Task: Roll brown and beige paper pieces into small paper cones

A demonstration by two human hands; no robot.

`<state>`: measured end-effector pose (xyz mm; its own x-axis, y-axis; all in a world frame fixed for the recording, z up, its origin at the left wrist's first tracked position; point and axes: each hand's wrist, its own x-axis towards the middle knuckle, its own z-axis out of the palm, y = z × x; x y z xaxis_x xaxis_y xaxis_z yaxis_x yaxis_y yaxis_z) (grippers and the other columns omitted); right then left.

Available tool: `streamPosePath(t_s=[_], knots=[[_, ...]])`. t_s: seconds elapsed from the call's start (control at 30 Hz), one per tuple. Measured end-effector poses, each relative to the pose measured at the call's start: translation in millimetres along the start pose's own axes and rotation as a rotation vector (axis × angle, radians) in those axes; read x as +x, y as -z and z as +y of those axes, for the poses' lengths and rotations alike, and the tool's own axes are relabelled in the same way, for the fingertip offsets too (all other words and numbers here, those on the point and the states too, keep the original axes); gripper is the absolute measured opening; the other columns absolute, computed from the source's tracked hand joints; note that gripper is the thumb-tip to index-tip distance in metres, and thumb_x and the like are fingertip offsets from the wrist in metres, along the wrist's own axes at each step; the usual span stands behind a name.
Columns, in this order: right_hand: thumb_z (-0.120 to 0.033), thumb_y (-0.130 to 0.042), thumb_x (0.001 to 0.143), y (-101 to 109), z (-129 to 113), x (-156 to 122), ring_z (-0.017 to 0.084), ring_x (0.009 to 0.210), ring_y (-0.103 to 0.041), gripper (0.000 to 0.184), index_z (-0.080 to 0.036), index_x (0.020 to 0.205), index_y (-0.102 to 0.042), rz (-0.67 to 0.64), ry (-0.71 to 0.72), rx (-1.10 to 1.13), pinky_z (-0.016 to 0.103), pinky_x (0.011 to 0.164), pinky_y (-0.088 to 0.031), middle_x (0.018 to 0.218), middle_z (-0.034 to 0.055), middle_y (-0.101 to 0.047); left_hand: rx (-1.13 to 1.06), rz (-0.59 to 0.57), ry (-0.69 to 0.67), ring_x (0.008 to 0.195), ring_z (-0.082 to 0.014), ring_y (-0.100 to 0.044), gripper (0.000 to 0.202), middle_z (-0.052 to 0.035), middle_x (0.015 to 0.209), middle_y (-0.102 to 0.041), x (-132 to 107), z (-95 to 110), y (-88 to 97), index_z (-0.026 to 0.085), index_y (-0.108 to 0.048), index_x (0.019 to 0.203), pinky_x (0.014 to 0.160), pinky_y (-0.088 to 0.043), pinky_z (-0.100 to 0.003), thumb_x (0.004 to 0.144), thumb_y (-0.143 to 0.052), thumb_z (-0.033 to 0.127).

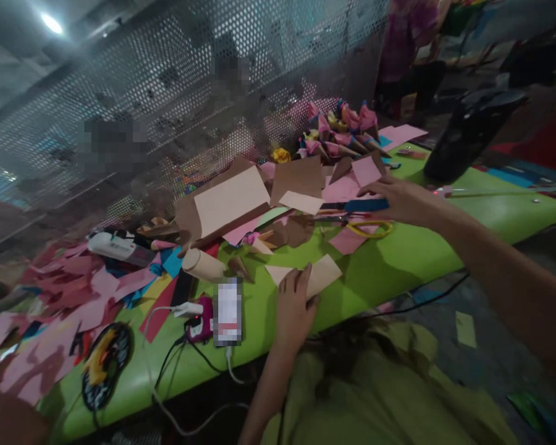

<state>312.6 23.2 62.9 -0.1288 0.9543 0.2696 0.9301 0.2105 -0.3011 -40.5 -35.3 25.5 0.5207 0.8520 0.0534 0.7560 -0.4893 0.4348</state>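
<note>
A folded piece of cream paper [327, 276] lies near the front edge of the green table, and my left hand [298, 300] is closed over it, fingers on top and thumb at its near side. Farther right, my right hand [401, 196] reaches over the pile with fingers stretched out. Its fingertips are by a pink paper square [366, 171], and a flat blue strip-like object [367, 205] is just below them; whether they touch it is unclear. Scissors with yellow handles [370, 230] lie just in front of that hand.
Brown and cream sheets [234, 199] and small paper flower cones [338, 133] lie along the back by a perforated metal screen [259, 74]. A charging phone [228, 312], cables, a tape roll [106, 364] and pink scraps [88, 296] are leftward. A black tumbler [467, 136] stands right.
</note>
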Motion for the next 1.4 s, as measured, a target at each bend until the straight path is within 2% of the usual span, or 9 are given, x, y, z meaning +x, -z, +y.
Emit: streamPosePath(t_s=[0.1, 0.2, 0.3, 0.4, 0.53, 0.73, 1.13, 1.3, 1.4], knots=[[-0.028, -0.061, 0.087, -2, -7, -36, 0.031, 0.107, -0.064, 0.037, -0.023, 0.124, -0.065, -0.04, 0.032, 0.074, 0.043, 0.09, -0.052, 0.118, 0.0159, -0.062, 0.004, 0.0, -0.018, 0.129, -0.0277, -0.05, 0.066, -0.0114, 0.137, -0.052, -3, -1, -0.7, 0.031, -0.038, 0.153, 0.111, -0.045, -0.047, 0.092, -0.061, 0.023], [-0.026, -0.061, 0.085, -9, -14, -65, 0.033, 0.113, -0.063, 0.039, -0.025, 0.124, -0.066, -0.097, 0.057, 0.144, 0.046, 0.092, -0.053, 0.124, 0.0149, -0.064, 0.01, 0.007, -0.037, 0.126, -0.027, -0.052, 0.061, -0.0111, 0.135, -0.051, -5, -2, -1.4, 0.033, -0.039, 0.153, 0.108, -0.047, -0.047, 0.095, -0.057, 0.024], [-0.027, -0.058, 0.086, -14, -23, -84, 0.032, 0.111, -0.066, 0.039, -0.027, 0.124, -0.067, -0.159, 0.048, 0.202, 0.045, 0.089, -0.055, 0.124, 0.013, -0.066, 0.014, 0.007, -0.055, 0.124, -0.0262, -0.053, 0.057, -0.0106, 0.132, -0.052, -5, -3, -0.8, 0.034, -0.043, 0.151, 0.107, -0.048, -0.046, 0.096, -0.055, 0.024], [-0.024, -0.056, 0.086, -17, -34, -95, 0.029, 0.102, -0.069, 0.039, -0.028, 0.123, -0.069, -0.173, 0.05, 0.242, 0.041, 0.085, -0.056, 0.115, 0.0115, -0.069, 0.023, 0.001, -0.06, 0.126, -0.0267, -0.052, 0.055, -0.0105, 0.131, -0.051, -5, -2, 1.0, 0.036, -0.046, 0.148, 0.108, -0.047, -0.047, 0.096, -0.055, 0.022], [-0.018, -0.053, 0.085, -21, -43, -99, 0.027, 0.095, -0.069, 0.04, -0.026, 0.119, -0.072, -0.181, 0.078, 0.265, 0.038, 0.081, -0.056, 0.107, 0.0113, -0.069, 0.027, -0.026, -0.05, 0.126, -0.0272, -0.051, 0.052, -0.0111, 0.132, -0.05, -4, 1, 4.2, 0.036, -0.05, 0.146, 0.108, -0.047, -0.048, 0.097, -0.054, 0.022], [-0.02, -0.054, 0.086, -27, -37, -101, 0.027, 0.096, -0.068, 0.04, -0.028, 0.121, -0.072, -0.2, 0.144, 0.23, 0.04, 0.083, -0.054, 0.107, 0.0108, -0.071, 0.035, -0.035, -0.064, 0.126, -0.0271, -0.05, 0.05, -0.0104, 0.132, -0.05, -3, 5, 8.2, 0.037, -0.051, 0.146, 0.108, -0.047, -0.048, 0.098, -0.05, 0.023], [-0.024, -0.052, 0.092, -20, -36, -99, 0.027, 0.098, -0.068, 0.036, -0.03, 0.122, -0.071, -0.221, 0.137, 0.167, 0.04, 0.082, -0.052, 0.11, 0.011, -0.071, 0.136, 0.026, -0.069, 0.129, -0.0292, -0.05, 0.043, -0.0127, 0.14, -0.051, -1, 1, 1.8, 0.031, -0.056, 0.142, 0.107, -0.047, -0.047, 0.101, -0.044, 0.028], [-0.024, -0.051, 0.094, -27, -30, -103, 0.027, 0.098, -0.067, 0.037, -0.03, 0.124, -0.07, -0.202, 0.168, 0.176, 0.04, 0.083, -0.051, 0.109, 0.0106, -0.07, 0.217, 0.037, -0.082, 0.137, -0.0302, -0.047, 0.041, -0.011, 0.144, -0.054, -1, 0, 1.3, 0.029, -0.058, 0.139, 0.116, -0.039, -0.053, 0.1, -0.046, 0.026], [-0.024, -0.051, 0.094, -31, -27, -105, 0.027, 0.098, -0.066, 0.038, -0.032, 0.126, -0.069, -0.189, 0.167, 0.175, 0.041, 0.083, -0.05, 0.11, 0.01, -0.069, 0.215, 0.021, -0.102, 0.143, -0.0302, -0.042, 0.042, -0.0123, 0.149, -0.053, -1, -2, -2.1, 0.024, -0.055, 0.141, 0.12, -0.034, -0.054, 0.101, -0.043, 0.023]])
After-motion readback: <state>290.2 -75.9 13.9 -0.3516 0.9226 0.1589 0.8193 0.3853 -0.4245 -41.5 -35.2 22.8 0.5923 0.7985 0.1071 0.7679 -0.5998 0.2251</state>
